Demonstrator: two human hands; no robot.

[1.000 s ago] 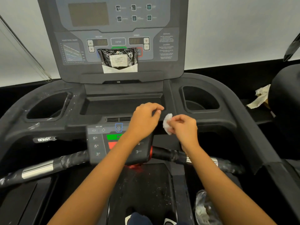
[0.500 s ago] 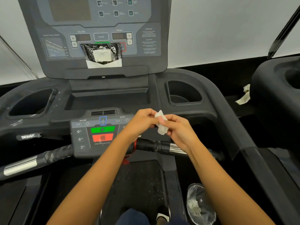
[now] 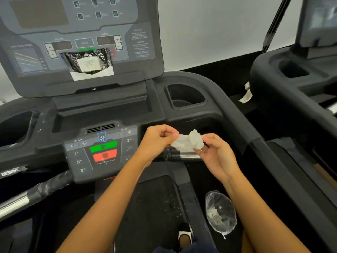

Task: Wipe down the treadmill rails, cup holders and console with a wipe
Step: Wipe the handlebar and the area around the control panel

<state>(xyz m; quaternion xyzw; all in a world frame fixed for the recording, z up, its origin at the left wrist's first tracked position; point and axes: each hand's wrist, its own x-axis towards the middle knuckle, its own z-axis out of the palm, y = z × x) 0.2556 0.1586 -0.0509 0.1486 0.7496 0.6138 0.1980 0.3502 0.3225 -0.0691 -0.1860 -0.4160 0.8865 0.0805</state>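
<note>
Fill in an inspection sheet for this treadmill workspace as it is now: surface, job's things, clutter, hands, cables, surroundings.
Surface: dark console, its displays unlit; pale specks on the belt and near the left cup holder.
Job's things: crumpled white wipe, held above the handlebar; the right cup holder looks empty.
Clutter: black packet with a white label leans on the console and covers some buttons; clear bag with crumpled white material lies beside the belt; paper scrap lies between the machines.
Hands: left hand pinches one end of the wipe; right hand holds the other end.
Cables: nothing seen.
Surroundings: white wall; second treadmill on the right.
</note>
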